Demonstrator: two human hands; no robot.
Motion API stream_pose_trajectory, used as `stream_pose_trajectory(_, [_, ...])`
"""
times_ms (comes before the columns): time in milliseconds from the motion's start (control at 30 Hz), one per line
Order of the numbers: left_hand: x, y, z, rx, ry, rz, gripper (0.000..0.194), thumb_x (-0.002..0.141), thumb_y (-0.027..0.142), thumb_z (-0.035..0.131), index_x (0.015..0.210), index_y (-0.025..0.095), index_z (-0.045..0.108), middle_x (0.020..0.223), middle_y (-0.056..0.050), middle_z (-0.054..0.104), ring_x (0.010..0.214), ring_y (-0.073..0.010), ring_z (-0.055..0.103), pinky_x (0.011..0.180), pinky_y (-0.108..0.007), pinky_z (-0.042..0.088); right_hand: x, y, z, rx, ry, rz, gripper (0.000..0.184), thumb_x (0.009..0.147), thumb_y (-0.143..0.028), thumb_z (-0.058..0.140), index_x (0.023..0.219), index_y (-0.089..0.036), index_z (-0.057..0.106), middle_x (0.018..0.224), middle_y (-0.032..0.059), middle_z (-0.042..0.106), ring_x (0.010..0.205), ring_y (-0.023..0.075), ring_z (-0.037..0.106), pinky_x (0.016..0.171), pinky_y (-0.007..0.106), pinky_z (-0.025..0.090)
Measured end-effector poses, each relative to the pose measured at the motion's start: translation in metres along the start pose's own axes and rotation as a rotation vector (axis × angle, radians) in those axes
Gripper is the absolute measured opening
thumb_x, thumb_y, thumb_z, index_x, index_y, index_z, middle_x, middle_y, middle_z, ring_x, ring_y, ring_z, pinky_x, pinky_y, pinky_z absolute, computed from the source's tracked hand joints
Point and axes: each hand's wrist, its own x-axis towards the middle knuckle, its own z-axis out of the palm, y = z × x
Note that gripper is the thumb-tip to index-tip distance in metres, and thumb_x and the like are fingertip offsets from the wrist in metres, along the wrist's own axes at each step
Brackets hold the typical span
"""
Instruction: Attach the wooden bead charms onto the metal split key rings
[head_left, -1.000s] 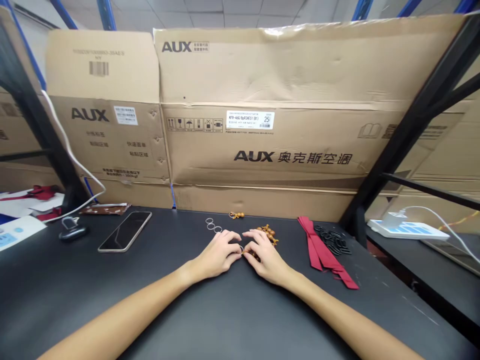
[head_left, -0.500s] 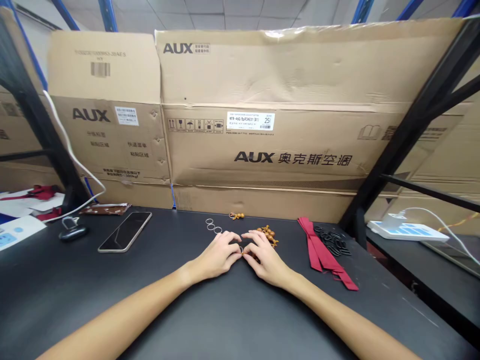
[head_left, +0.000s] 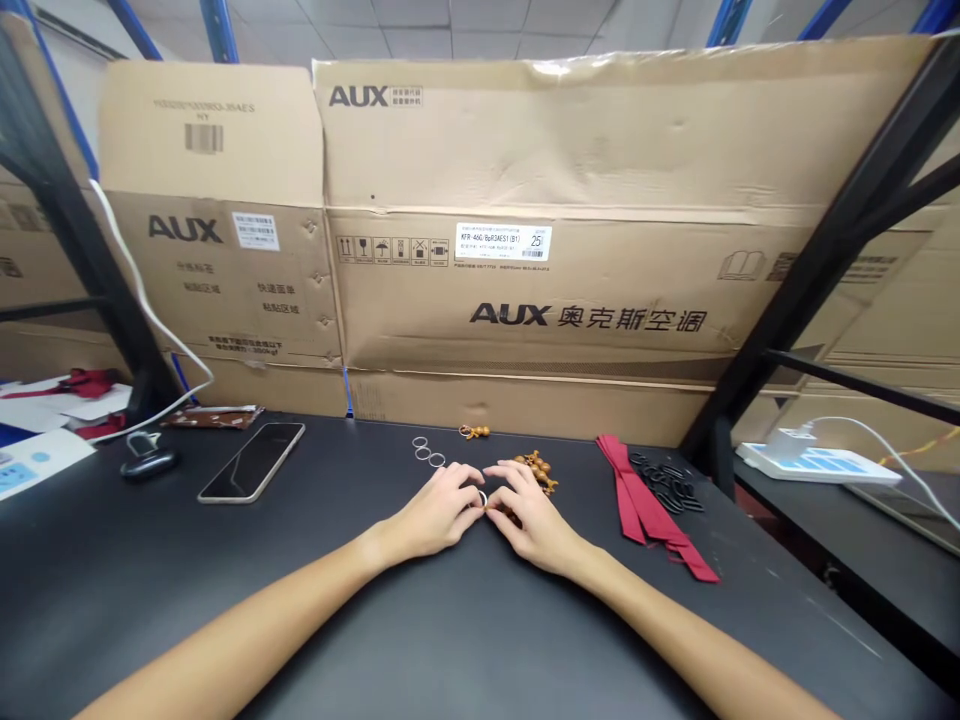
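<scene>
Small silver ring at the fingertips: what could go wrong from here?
The left hand may drop the small silver ring, which could roll on the black tabletop. The right hand sits close to the heap of brown wooden beads; a knock could scatter them.

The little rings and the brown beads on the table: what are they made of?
The little rings look like thin, silvery metal, because their edges shine. The brown beads may be polished wood, with a warm, glossy colour, but they could be plastic. They are too small to tell.
</scene>
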Motion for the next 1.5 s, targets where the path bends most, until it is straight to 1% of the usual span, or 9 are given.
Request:
stream_pose_trajectory(333, [0.000, -0.001, 0.000, 0.040, 0.001, -0.001, 0.013, 0.092, 0.023, 0.051, 0.087, 0.020, 0.063, 0.114, -0.007, 0.054, 0.104, -0.0202, 0.051, 0.095, -0.037, 0.042, -0.001, 0.015, 0.003, -0.137, 0.116, 0.159, 0.014, 0.089, -0.020, 0.048, 0.082, -0.020, 0.060, 0.120, 0.0117, 0.055, 0.116, 0.0281, 0.044, 0.097, 0.050, 0.041])
stream_pose_trajectory(633, [0.003, -0.028, -0.005, 0.237, 0.056, -0.144, 0.012, 0.089, 0.023, 0.052, 0.082, 0.018, 0.061, 0.110, -0.007, 0.056, 0.102, -0.0228, 0.053, 0.093, -0.042, 0.041, 0.001, 0.027, -0.003, -0.317, 0.052, 0.181, 0.017, 0.091, -0.025, 0.050, 0.096, -0.021, 0.066, 0.123, 0.0122, 0.056, 0.120, 0.0302, 0.042, 0.092, 0.046, 0.042])
stream_pose_trajectory(700, [0.002, -0.035, -0.007, 0.272, 0.078, -0.195, 0.011, 0.088, 0.026, 0.054, 0.091, 0.019, 0.062, 0.115, -0.009, 0.056, 0.109, -0.0249, 0.051, 0.095, -0.043, 0.039, 0.002, 0.032, -0.005, -0.343, 0.052, 0.217, 0.020, 0.090, -0.029, 0.052, 0.102, -0.021, 0.065, 0.126, 0.0116, 0.056, 0.123, 0.0308, 0.040, 0.096, 0.048, 0.040])
stream_pose_trajectory(833, [0.001, -0.047, -0.006, 0.308, 0.039, -0.292, 0.040, 0.087, 0.041, 0.056, 0.124, 0.025, 0.056, 0.141, -0.010, 0.044, 0.129, -0.0320, 0.038, 0.105, -0.052, 0.029, 0.002, 0.039, -0.003, -0.347, -0.008, 0.330, 0.035, 0.089, -0.041, 0.053, 0.119, -0.026, 0.061, 0.139, 0.0086, 0.048, 0.133, 0.0342, 0.032, 0.104, 0.056, 0.030])
stream_pose_trajectory(1000, [0.001, -0.063, -0.007, 0.264, -0.077, -0.366, 0.046, 0.090, 0.057, 0.043, 0.129, 0.034, 0.054, 0.148, -0.006, 0.036, 0.137, -0.0357, 0.027, 0.108, -0.061, 0.017, 0.002, 0.051, 0.001, -0.265, -0.104, 0.354, 0.037, 0.092, -0.041, 0.047, 0.124, -0.028, 0.060, 0.143, 0.0073, 0.045, 0.134, 0.0334, 0.034, 0.103, 0.055, 0.034])
stream_pose_trajectory(1133, [0.004, -0.072, -0.011, 0.218, -0.114, -0.299, 0.046, 0.092, 0.056, 0.040, 0.122, 0.028, 0.060, 0.140, -0.009, 0.047, 0.134, -0.0325, 0.036, 0.108, -0.056, 0.024, 0.005, 0.070, 0.003, -0.214, -0.079, 0.272, 0.034, 0.094, -0.033, 0.042, 0.117, -0.022, 0.064, 0.133, 0.0108, 0.055, 0.127, 0.0273, 0.045, 0.104, 0.048, 0.038])
stream_pose_trajectory(1267, [0.005, -0.072, -0.013, 0.162, -0.060, -0.189, 0.034, 0.093, 0.044, 0.046, 0.109, 0.020, 0.065, 0.124, -0.010, 0.059, 0.124, -0.0253, 0.048, 0.105, -0.041, 0.038, 0.007, 0.080, 0.000, -0.223, -0.022, 0.266, 0.034, 0.094, -0.033, 0.043, 0.119, -0.021, 0.061, 0.133, 0.0109, 0.055, 0.129, 0.0272, 0.043, 0.105, 0.047, 0.037])
stream_pose_trajectory(1400, [0.003, -0.067, -0.015, 0.139, -0.026, -0.203, 0.039, 0.091, 0.046, 0.049, 0.119, 0.020, 0.058, 0.135, -0.011, 0.051, 0.127, -0.0250, 0.045, 0.106, -0.040, 0.037, 0.006, 0.069, 0.000, -0.323, 0.044, 0.374, 0.042, 0.090, -0.042, 0.050, 0.126, -0.021, 0.057, 0.136, 0.0114, 0.051, 0.130, 0.0310, 0.040, 0.104, 0.049, 0.036])
stream_pose_trajectory(1500, [0.003, -0.063, -0.017, 0.137, -0.121, -0.266, 0.052, 0.092, 0.052, 0.045, 0.135, 0.023, 0.047, 0.146, -0.010, 0.040, 0.137, -0.0279, 0.032, 0.111, -0.045, 0.029, 0.003, 0.057, 0.004, -0.377, 0.028, 0.474, 0.053, 0.088, -0.048, 0.051, 0.135, -0.022, 0.049, 0.142, 0.0136, 0.044, 0.132, 0.0352, 0.035, 0.104, 0.053, 0.035])
